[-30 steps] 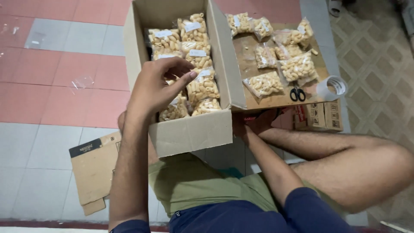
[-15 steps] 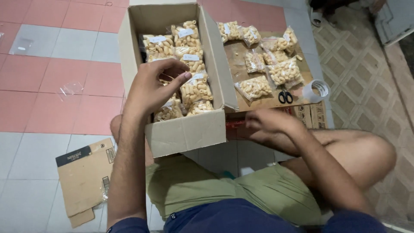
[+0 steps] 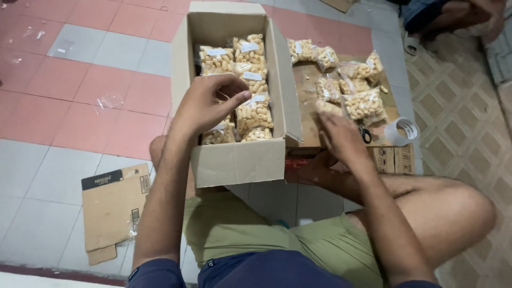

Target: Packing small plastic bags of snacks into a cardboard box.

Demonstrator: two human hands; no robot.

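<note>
Head view: 2 hands worked between an open box of snack packets and loose packets beside it.

The left hand [image 3: 205, 106] hovered inside the cardboard box [image 3: 237, 160], fingers curled loosely over the rows of clear packets [image 3: 250, 109], probably steadying them; whether it actually gripped 1 could not be told. The right hand [image 3: 341, 136] reached across the box's folded-out flap [image 3: 309, 106], fingers closing on a loose packet [image 3: 326, 106], mostly hidden beneath them. More loose packets [image 3: 365, 104] lay on that cardboard within easy reach, with black-handled scissors [image 3: 366, 134] and a roll of clear tape [image 3: 402, 130] at its near edge. A flattened carton [image 3: 114, 208] lay on the tiled floor [image 3: 64, 154] to the left.
</note>
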